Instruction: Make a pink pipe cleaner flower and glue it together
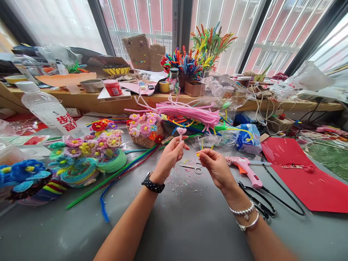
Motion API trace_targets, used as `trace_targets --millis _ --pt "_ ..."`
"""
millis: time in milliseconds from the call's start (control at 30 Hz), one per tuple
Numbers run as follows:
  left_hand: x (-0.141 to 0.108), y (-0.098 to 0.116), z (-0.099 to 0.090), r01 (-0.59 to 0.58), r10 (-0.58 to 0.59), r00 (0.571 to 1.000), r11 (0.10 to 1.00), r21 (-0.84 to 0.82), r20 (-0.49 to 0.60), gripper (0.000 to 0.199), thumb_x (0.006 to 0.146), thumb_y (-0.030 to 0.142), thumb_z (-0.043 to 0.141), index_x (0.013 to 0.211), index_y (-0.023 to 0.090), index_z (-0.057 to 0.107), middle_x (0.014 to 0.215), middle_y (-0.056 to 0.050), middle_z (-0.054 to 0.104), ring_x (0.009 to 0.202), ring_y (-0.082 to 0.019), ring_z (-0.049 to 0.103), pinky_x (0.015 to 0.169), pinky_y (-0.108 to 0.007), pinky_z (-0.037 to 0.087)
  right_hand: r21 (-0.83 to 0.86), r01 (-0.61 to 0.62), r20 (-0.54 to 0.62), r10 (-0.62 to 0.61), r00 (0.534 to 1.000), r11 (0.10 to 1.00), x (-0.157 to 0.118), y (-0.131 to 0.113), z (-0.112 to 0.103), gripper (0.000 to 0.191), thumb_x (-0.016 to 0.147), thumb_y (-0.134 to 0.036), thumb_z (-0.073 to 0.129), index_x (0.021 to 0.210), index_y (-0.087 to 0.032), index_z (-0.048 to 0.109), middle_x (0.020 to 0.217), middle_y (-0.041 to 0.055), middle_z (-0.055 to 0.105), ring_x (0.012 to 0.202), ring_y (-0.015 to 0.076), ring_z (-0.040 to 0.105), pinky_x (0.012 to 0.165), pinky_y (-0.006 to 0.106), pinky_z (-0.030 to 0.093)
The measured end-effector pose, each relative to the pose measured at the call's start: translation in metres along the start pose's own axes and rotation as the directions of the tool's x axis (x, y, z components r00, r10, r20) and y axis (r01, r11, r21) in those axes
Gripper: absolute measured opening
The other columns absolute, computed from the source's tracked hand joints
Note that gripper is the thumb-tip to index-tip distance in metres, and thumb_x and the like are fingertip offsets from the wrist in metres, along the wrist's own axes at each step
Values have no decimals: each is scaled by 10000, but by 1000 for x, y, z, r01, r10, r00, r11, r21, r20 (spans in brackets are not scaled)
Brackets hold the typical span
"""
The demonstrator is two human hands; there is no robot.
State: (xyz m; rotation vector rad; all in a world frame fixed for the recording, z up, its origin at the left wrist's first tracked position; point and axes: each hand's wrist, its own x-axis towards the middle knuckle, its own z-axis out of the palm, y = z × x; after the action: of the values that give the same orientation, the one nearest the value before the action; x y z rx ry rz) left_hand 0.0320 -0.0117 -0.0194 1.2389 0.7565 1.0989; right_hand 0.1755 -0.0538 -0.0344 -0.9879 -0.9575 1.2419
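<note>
My left hand (172, 156) pinches the stem of a pink pipe-cleaner flower (181, 131), its petals upright above the fingertips. To the right, my right hand (216, 167) holds a small yellow piece (198, 155) between thumb and fingers; it looks like a bit of pipe cleaner, apart from the flower. Between and below the hands lie small scissors (196, 168) on the grey table, among scattered fuzz and trimmings. Just right of my right hand rests a pink glue gun (248, 171). Behind the hands is a bundle of pink pipe cleaners (190, 113).
Pots of pipe-cleaner flowers (110, 159) stand at the left, near a clear plastic bottle (49, 108). A woven basket (146, 139) holds pink flowers. Black-handled scissors (262, 203) and red paper (307, 174) lie right. Green pipe cleaners (92, 190) stretch across the left side.
</note>
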Motion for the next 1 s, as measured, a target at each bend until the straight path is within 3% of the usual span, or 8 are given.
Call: trace_targets --millis 67,133,400,600,1000 --pt "0 1 0 15 -15 1000 998 61 10 285 787 392 447 922 169 560 575 44 460 388 -22 239 371 -183 175 -12 14 -10 -14 1000 1000 0 -1 -1 178 566 -322 708 622 -171 633 565 -28 523 490 54 378 472 208 310" --pt "-1 2 1 28 -35 998 991 130 55 316 781 424 440 826 153 596 525 47 406 401 -31 250 377 -188 168 -35 43 -31 -44 999 998 0 -3 -2 168 577 -319 699 643 -176 640 559 -29 523 491 58 384 475 212 317" --pt "-4 3 3 -2 -46 981 970 243 190 207 723 341 545 746 153 627 654 -6 558 547 -74 428 536 -195 357 -106 262 -211 -279 937 959 0 -12 -6 154 660 -342 622 740 -213 648 688 -6 554 524 76 395 494 236 335" --pt "-5 4 5 -3 -58 974 964 267 220 199 712 330 556 740 155 647 683 -23 590 593 -92 467 568 -202 389 -216 359 -116 -389 914 908 -2 -13 -5 95 672 -299 627 701 -209 618 697 -11 511 621 99 449 537 232 358" --pt "-5 5 4 -26 -37 976 960 279 217 175 703 313 567 715 157 645 709 -25 600 628 -105 495 588 -205 396 -396 340 -15 -376 927 853 -7 -12 -3 128 695 -333 611 705 -207 633 754 17 523 695 129 493 562 249 403"
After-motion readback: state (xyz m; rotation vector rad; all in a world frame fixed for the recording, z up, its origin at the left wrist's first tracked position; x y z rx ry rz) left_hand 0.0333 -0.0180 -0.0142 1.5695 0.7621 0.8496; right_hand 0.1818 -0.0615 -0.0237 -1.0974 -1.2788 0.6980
